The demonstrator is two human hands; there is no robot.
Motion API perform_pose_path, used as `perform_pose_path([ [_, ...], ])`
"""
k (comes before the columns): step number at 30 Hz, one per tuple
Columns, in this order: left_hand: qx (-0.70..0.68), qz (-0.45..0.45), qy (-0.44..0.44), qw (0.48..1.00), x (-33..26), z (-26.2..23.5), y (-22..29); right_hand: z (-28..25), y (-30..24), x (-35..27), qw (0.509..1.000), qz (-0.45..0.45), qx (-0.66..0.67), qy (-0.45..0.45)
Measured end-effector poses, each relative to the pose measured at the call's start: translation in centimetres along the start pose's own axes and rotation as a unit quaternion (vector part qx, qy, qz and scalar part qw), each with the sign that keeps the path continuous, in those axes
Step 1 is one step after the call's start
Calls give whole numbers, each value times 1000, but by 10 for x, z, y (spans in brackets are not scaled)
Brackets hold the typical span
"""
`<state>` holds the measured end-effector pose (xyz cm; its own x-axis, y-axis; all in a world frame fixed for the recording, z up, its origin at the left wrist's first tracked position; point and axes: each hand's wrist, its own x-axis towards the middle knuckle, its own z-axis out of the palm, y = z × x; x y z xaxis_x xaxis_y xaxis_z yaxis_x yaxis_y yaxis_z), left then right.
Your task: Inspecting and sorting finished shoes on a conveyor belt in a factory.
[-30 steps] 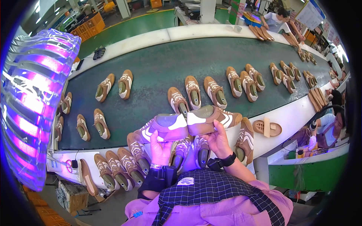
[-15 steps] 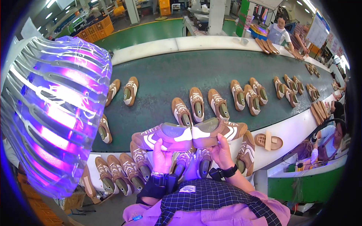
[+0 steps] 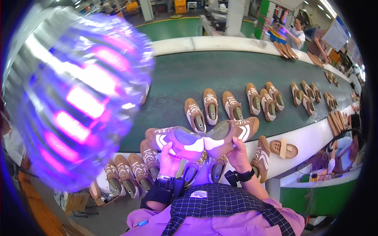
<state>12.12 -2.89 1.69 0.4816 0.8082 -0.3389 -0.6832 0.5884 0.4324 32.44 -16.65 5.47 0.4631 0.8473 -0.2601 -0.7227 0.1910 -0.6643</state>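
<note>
My left hand (image 3: 169, 162) is closed on a brown and white sneaker (image 3: 168, 138), gripping it from below near its middle. Another matching sneaker (image 3: 226, 144) is held in my right hand (image 3: 239, 156), with the thumb up against its side. The two shoes meet heel to heel in front of my chest, toes pointing outward and angled slightly away from me. Green-grey lining or insert shows in their openings. Under them, on the white ledge, stand more sneakers (image 3: 217, 170), partly hidden by my hands and the held pair.
A green conveyor belt (image 3: 169, 84) carries several sneakers (image 3: 195, 114). A large ribbed lamp glowing purple (image 3: 84, 102) blocks the left side. Along the white ledge (image 3: 293, 165) lie a strapped pair of soles (image 3: 284, 148) and a sneaker (image 3: 260, 159). People work at the right.
Both held sneakers have tilted, their toes swinging farther away from me while the heels stay together. The lamp now covers more of the belt as the view has shifted.
</note>
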Motion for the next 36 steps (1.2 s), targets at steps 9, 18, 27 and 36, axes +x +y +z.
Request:
perform_pose_path([
  [9,83,-81,-159,980,124,-55,105,-7,13,-2,992,90,34,-84],
  [18,763,-8,231,604,207,-107,106,27,52,12,972,188,-27,-137],
  [27,759,-3,185,624,219,-133,111,68,103,123,949,269,3,-167],
  [36,757,28,244,606,212,-145,113,149,183,367,965,209,94,-130],
])
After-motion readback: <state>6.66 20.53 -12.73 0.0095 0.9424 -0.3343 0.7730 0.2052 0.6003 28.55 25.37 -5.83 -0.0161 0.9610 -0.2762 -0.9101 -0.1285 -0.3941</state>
